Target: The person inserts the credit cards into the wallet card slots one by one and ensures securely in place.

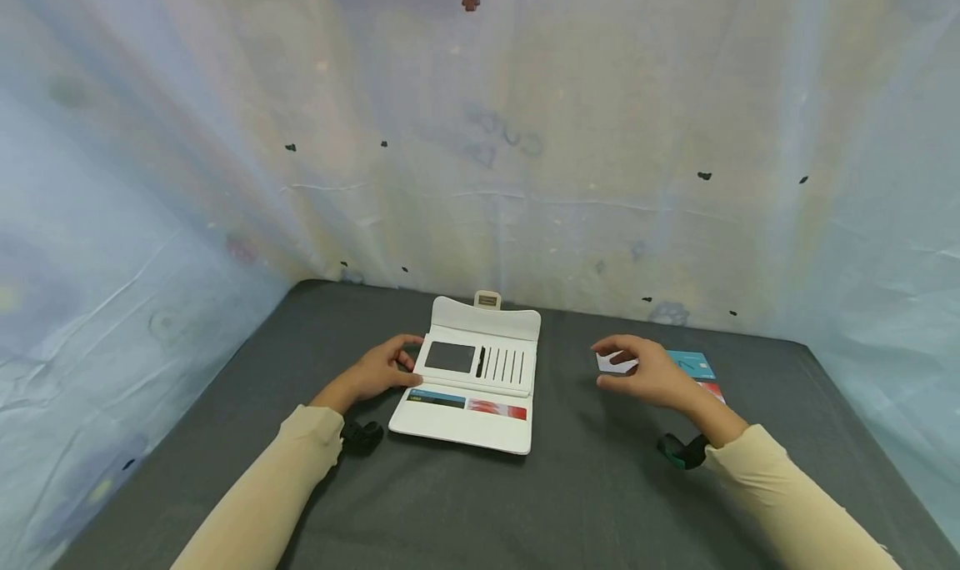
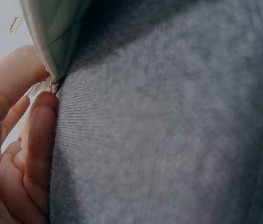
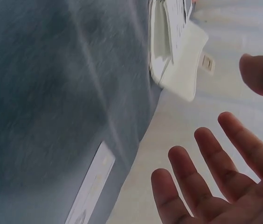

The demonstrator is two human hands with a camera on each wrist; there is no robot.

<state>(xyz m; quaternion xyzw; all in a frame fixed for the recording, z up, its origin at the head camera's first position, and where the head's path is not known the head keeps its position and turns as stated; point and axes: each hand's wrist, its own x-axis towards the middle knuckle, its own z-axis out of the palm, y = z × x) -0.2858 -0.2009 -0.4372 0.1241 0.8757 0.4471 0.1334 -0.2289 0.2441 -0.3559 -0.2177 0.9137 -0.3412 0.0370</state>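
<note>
From where I stand, the loose cards lie at the right hand [image 1: 647, 376], and the open wallet [image 1: 465, 433] lies well apart to its left. The white card [image 1: 611, 365] is just below that hand, its long side running roughly left to right. This hand is parted wide, thumb away from fingers, and has hold of nothing. The left hand [image 1: 381, 372] pinches the wallet's near-left edge lightly, between thumb and fingers.

Behind the right wrist are the blue card [image 1: 690, 362] and the red card [image 1: 711, 387], both partly covered. The fingers hide much of the white card. In the left wrist view the grey cloth [image 2: 169, 140] is blurred, and I cannot tell how far the fingertips go under the wallet.
</note>
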